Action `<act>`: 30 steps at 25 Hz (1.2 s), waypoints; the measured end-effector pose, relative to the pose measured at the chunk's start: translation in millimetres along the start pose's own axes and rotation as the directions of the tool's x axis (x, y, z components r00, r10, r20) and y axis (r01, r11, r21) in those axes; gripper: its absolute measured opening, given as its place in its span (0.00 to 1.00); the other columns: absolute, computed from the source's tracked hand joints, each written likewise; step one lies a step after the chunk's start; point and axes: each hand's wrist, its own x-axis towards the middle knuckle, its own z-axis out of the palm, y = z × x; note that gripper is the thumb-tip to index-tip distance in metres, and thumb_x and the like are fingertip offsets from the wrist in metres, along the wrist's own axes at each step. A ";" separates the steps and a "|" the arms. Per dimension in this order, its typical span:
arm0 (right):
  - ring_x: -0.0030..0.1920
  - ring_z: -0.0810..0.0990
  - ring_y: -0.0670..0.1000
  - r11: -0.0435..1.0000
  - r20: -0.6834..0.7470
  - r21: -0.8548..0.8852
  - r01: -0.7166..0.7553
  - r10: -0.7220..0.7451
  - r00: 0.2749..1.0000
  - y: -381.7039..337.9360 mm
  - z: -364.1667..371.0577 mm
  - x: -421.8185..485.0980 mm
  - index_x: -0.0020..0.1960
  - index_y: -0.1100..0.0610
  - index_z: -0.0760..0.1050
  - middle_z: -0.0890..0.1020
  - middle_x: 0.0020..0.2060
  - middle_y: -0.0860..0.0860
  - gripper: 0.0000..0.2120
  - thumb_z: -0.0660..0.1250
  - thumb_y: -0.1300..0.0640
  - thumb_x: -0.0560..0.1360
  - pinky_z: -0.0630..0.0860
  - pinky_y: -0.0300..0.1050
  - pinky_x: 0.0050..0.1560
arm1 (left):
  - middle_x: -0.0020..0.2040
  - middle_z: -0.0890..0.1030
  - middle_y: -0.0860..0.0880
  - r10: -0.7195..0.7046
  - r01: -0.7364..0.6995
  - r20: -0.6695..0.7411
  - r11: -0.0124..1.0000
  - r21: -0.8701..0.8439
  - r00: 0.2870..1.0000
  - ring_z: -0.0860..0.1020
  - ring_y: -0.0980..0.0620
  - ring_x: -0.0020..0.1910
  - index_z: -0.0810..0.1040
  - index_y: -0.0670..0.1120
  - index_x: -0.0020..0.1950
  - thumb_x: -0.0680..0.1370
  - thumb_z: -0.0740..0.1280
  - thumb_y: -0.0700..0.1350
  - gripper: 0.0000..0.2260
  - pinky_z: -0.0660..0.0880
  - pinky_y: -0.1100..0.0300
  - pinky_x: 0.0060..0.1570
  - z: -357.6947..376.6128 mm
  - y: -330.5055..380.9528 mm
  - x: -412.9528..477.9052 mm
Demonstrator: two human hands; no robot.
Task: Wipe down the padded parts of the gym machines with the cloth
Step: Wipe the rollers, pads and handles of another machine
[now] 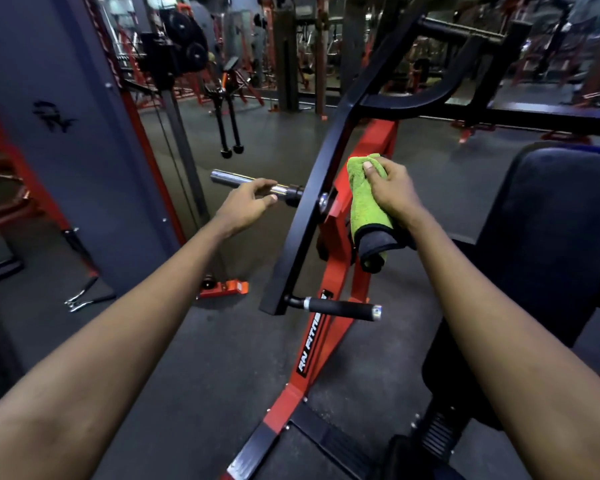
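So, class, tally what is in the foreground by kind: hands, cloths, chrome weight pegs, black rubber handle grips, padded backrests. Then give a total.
Hands: 2, left hand, right hand
Cloths: 1, green cloth
Chrome pegs: 1
Handle grips: 1
Padded backrests: 1
Total: 6

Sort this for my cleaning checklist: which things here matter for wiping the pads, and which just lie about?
For the job: green microfibre cloth in right hand; black padded seat back.
Lying about: chrome weight peg under left hand; metal cable handle on floor.

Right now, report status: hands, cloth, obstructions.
Right hand gripping green cloth. Left hand open at chrome sleeve. Black arm and frame close beside cloth; black pad untouched.
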 end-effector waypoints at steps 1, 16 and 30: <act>0.62 0.79 0.52 1.000 -0.001 0.009 0.016 -0.016 1.000 -8.5 15.2 0.8 0.65 0.53 0.80 0.84 0.60 0.50 0.16 0.64 0.48 0.82 0.72 0.44 0.65 | 0.63 0.82 0.52 0.017 -0.017 -0.005 1.000 0.018 1.000 0.78 0.56 0.64 0.79 0.49 0.68 0.78 0.71 0.45 0.18 0.70 0.54 0.71 -14.8 -9.7 -1.1; 0.63 0.79 0.57 0.999 -0.013 -0.037 0.039 -0.039 0.999 -74.7 172.2 127.4 0.63 0.52 0.81 0.84 0.59 0.55 0.16 0.64 0.46 0.82 0.71 0.44 0.59 | 0.66 0.79 0.52 0.007 0.000 -0.064 0.994 0.105 0.998 0.75 0.54 0.67 0.76 0.52 0.71 0.80 0.68 0.48 0.18 0.69 0.55 0.70 -147.2 -124.5 96.3; 0.64 0.77 0.55 0.993 -0.102 -0.116 -0.034 0.022 0.995 -95.3 298.2 232.7 0.66 0.51 0.80 0.83 0.61 0.53 0.16 0.64 0.46 0.82 0.67 0.39 0.56 | 0.67 0.79 0.52 0.139 -0.139 0.011 0.990 0.014 0.990 0.76 0.55 0.67 0.77 0.51 0.71 0.80 0.68 0.47 0.18 0.69 0.56 0.72 -210.3 -235.2 276.5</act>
